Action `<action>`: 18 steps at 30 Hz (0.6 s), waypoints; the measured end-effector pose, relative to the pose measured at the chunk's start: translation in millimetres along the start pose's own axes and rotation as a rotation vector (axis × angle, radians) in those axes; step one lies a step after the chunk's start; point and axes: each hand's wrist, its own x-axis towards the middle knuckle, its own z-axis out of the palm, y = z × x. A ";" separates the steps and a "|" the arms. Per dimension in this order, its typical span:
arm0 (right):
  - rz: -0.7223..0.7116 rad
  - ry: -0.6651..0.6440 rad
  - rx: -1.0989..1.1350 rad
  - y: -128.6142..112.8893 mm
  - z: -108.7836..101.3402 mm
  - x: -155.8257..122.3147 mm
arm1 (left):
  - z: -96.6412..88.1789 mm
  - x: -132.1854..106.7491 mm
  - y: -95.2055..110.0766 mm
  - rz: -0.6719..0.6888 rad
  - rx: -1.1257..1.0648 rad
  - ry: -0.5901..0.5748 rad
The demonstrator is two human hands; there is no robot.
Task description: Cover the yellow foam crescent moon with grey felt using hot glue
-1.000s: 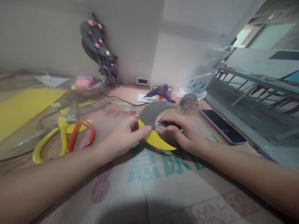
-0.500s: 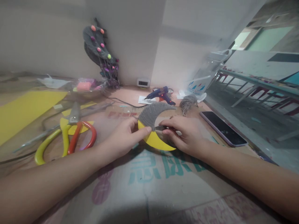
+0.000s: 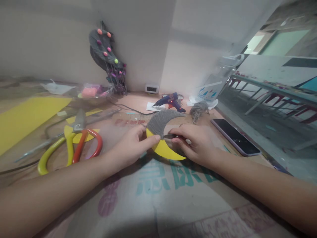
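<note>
A yellow crescent moon cutout (image 3: 168, 152), its upper half wound with grey yarn (image 3: 162, 120), is held above the table in the middle of the view. My left hand (image 3: 135, 140) grips its left edge, thumb on the front near where the yarn meets the yellow; the other fingers are mostly hidden behind. Inside the crescent's curve, my right hand (image 3: 192, 140) pinches a small dark pointed thing (image 3: 169, 136), whose tip is at the edge of the wrapping. Its kind is unclear. Behind the crescent lies a loose bundle of grey yarn (image 3: 198, 110).
Scissors with yellow and red handles (image 3: 70, 145) lie left, near yellow sheet material (image 3: 27, 119). A blue glue gun (image 3: 169, 100) stands behind the crescent, beside a small clock (image 3: 151, 88). A phone (image 3: 235, 137) lies right. A decorated grey crescent (image 3: 102, 46) hangs at the back wall.
The hands and crescent keep nearly the same pose. The surroundings shift slightly with the camera.
</note>
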 end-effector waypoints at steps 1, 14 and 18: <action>0.001 0.002 0.004 0.1 0.3 0.1 | -0.2 0.1 0.3 0.002 -0.002 -0.003; -0.010 -0.005 -0.002 -0.7 0.9 -0.4 | -1.3 -0.1 -2.0 -0.003 -0.023 -0.082; -0.027 0.002 -0.001 -0.6 0.3 0.1 | -1.6 0.0 -2.4 0.013 -0.039 -0.098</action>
